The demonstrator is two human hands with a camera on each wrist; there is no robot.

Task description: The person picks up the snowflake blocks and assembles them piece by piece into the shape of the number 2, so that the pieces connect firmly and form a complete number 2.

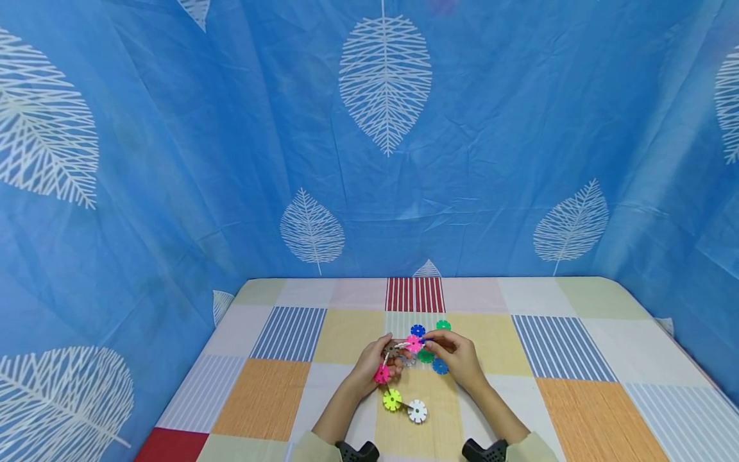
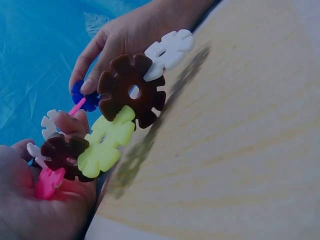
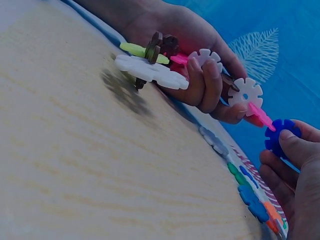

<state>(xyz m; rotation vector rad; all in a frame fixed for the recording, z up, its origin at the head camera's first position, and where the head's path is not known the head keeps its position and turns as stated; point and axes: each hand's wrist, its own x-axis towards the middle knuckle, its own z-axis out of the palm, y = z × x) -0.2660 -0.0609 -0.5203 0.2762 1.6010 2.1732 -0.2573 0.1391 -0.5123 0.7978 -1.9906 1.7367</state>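
Observation:
A chain of slotted plastic snowflake discs hangs between the two hands. My left hand (image 1: 369,364) holds its middle part, fingers curled around the linked pieces. From that hand the chain hangs down through a pink disc (image 1: 382,373), a yellow disc (image 2: 106,142) and a brown disc (image 2: 114,89) to a white disc (image 2: 174,47) at the end. At the upper end, my right hand (image 1: 460,360) pinches a blue disc (image 3: 273,143) between thumb and fingers. The blue disc meets the edge of a bright pink disc (image 3: 259,115); how deep their slots sit together cannot be told.
Loose discs lie on the table behind and below the hands: a dark blue disc (image 1: 417,330), a green disc (image 1: 443,325), a lighter blue disc (image 1: 441,366) and an orange disc (image 3: 272,212). A patchwork cloth (image 1: 583,410) covers the table, with a blue leaf-patterned curtain (image 1: 479,160) around it.

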